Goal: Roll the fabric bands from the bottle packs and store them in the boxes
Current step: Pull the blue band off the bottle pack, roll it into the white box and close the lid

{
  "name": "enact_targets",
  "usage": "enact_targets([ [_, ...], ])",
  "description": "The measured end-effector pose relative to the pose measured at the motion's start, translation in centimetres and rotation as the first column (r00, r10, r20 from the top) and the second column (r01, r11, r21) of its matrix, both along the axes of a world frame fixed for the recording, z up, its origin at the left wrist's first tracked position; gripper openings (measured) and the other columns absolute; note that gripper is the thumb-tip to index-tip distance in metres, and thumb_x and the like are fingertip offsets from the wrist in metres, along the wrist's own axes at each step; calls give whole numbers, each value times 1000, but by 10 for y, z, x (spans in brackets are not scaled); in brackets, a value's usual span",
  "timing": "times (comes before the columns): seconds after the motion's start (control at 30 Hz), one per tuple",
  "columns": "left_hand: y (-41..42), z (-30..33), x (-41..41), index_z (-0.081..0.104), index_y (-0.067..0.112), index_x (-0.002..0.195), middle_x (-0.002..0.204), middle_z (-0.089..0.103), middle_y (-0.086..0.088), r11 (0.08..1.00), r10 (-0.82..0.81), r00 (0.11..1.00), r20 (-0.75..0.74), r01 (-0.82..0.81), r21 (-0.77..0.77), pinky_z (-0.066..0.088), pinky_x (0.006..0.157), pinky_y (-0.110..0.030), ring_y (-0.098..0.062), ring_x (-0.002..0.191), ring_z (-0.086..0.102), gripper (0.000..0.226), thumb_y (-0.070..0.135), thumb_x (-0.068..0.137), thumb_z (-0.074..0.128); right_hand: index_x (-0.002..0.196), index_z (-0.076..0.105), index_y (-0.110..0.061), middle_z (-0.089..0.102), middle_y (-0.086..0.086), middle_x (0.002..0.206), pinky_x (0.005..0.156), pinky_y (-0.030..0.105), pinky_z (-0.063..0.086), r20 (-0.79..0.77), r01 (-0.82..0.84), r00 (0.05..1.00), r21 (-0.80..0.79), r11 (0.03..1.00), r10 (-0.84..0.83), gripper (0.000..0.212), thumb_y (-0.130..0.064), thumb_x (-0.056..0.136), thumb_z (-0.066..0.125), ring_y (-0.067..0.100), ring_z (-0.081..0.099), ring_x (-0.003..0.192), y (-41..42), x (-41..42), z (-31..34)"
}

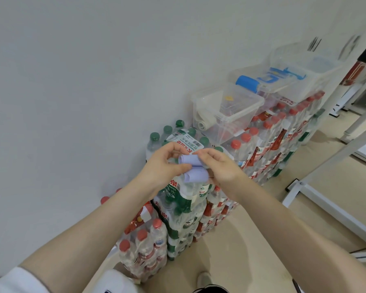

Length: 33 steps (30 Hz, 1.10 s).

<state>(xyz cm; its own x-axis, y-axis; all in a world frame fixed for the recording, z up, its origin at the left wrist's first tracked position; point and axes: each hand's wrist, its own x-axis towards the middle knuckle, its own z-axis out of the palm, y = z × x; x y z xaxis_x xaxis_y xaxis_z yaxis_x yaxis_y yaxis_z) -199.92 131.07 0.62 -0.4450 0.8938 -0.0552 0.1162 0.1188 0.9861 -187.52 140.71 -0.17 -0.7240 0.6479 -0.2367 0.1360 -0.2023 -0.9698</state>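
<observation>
a plain white wall (93, 70) fills most of my view, with a beige floor (251, 240) below it. along the foot of that wall runs a long stack of shrink-wrapped bottle packs (273, 140), and i place everything against that stack. on its far top sit three clear plastic boxes in a row: the nearest box (228, 111) has a cream roll (203, 124) at its wall-side corner, the middle box (266, 81) has a blue roll (247, 83) across its near end, and the farthest box (304, 62) is blurred. the near end of the stack carries green-capped bottles (167, 132) on top, and a lower pack of red-capped bottles (144, 244) stands in front of it, closest to me. away from the wall, beside the stack, white frame legs (325, 161) cross the floor. a shoe (204, 279) shows at the bottom edge.

both forearms reach in from below and meet over the green-capped pack. my left hand (163, 163) and right hand (222, 166) each pinch one side of a lilac fabric band (193, 168), fingers curled round it; it is curled into two short rolls, one behind the other, held just above the bottle tops.
</observation>
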Motion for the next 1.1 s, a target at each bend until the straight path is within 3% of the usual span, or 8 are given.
enact_targets([
  [0.13, -1, -1, 1, 55, 22, 87, 97, 57, -2, 1000, -22, 1000, 9, 22, -2, 48, 67, -23, -17, 68, 57, 31, -7, 79, 61, 91, 58, -9, 60, 6, 84, 55, 20, 51, -89, 44, 995, -58, 997, -49, 6, -6, 91, 52, 13, 61, 67, 0, -2, -1],
  [0.27, -1, 2, 2, 52, 16, 100, 92, 63, -8, 988, -10, 926, 377, 66, -136, 57, 64, -25, -19, 66, 67, 13, 20, 89, 58, 87, 59, -17, 57, 7, 96, 83, 34, 48, -121, 60, 992, 107, 992, -47, 21, 4, 84, 58, 22, 57, 87, 4, -1, -5],
  [0.33, 2, 1, 2, 55, 13, 100, 84, 66, -8, 980, -3, 910, 415, 85, -179, 56, 59, -23, -17, 63, 68, 20, 31, 91, 54, 87, 57, -15, 56, 4, 94, 82, 32, 48, -142, 30, 990, 170, 985, -6, 27, 12, 81, 57, 21, 55, 85, 4, 2, -5],
  [0.47, 9, -2, 7, 55, 10, 92, 78, 69, -11, 997, 5, 913, 409, 27, -74, 57, 62, -19, -12, 63, 68, 8, 10, 86, 61, 92, 54, -14, 57, 3, 91, 72, 20, 50, -222, 5, 974, 230, 973, 47, 36, 20, 80, 52, 13, 58, 81, -1, 11, 0],
  [0.63, 31, 5, 26, 59, 22, 86, 81, 66, 4, 985, -163, 987, -2, 162, 56, 54, 70, -21, -9, 70, 65, 28, -2, 75, 70, 118, 52, -15, 56, 4, 106, 76, 21, 54, -116, 105, 989, 70, 992, -96, 30, -13, 89, 57, 10, 61, 84, 13, 37, 5],
  [0.83, 95, 16, 73, 58, 25, 112, 97, 65, 7, 940, -277, 858, -432, 335, 63, 50, 80, -17, -7, 81, 62, 45, 9, 73, 75, 92, 60, -10, 66, 0, 78, 63, 15, 52, -207, 353, 912, -49, 934, -355, 9, -3, 88, 55, 6, 63, 62, 48, 105, 12],
  [0.97, 151, 29, 119, 62, 20, 105, 90, 60, 12, 884, -299, 766, -569, 447, 137, 42, 74, -12, -2, 77, 54, 33, 12, 75, 73, 98, 58, -10, 65, 2, 82, 64, 15, 53, -373, 508, 757, -180, 842, -537, 15, -7, 83, 57, 7, 61, 63, 80, 144, 16],
  [1.1, 210, 31, 168, 57, 31, 92, 85, 60, 15, 843, -339, 819, -462, 483, 236, 45, 68, -16, 0, 72, 54, 31, 10, 74, 72, 95, 60, -3, 72, 3, 80, 68, 16, 54, -489, 521, 586, -383, 763, -646, 18, -15, 87, 50, 8, 66, 70, 125, 178, 18],
])
